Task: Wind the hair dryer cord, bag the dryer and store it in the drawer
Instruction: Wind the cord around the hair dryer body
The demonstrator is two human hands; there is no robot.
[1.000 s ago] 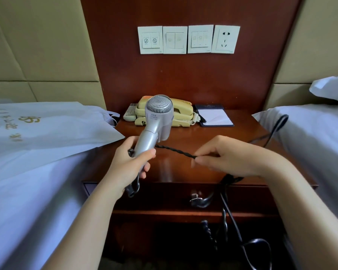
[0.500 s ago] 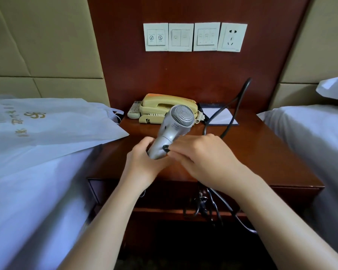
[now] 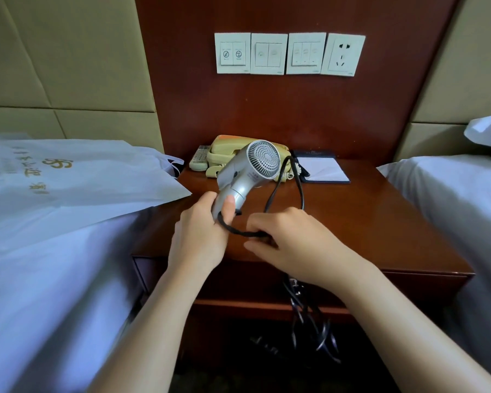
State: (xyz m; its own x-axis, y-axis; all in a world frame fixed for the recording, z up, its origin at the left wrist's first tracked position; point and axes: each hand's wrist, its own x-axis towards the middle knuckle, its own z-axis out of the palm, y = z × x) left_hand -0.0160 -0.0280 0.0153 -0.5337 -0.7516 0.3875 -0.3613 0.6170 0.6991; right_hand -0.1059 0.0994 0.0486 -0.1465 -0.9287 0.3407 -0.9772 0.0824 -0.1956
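A silver hair dryer (image 3: 251, 170) is held above the wooden nightstand (image 3: 360, 222), its grille facing me. My left hand (image 3: 200, 234) grips its handle, thumb on top. The black cord (image 3: 238, 231) runs from the handle base to my right hand (image 3: 289, 242), which pinches it. A loop of cord rises behind my right hand, and the rest hangs in front of the nightstand. A white bag (image 3: 68, 177) with gold lettering lies on the bed at left. The drawer front (image 3: 153, 273) below the tabletop is shut.
A beige telephone (image 3: 221, 154), a remote (image 3: 199, 161) and a notepad in a dark folder (image 3: 322, 170) sit at the back of the nightstand. Switches and a socket (image 3: 345, 55) are on the wall panel. White beds flank both sides.
My right hand has moved off the dryer handle to the right and toward me, drawing the cord out. The tall cord loop has dropped lower, and the dryer has tilted more to the right.
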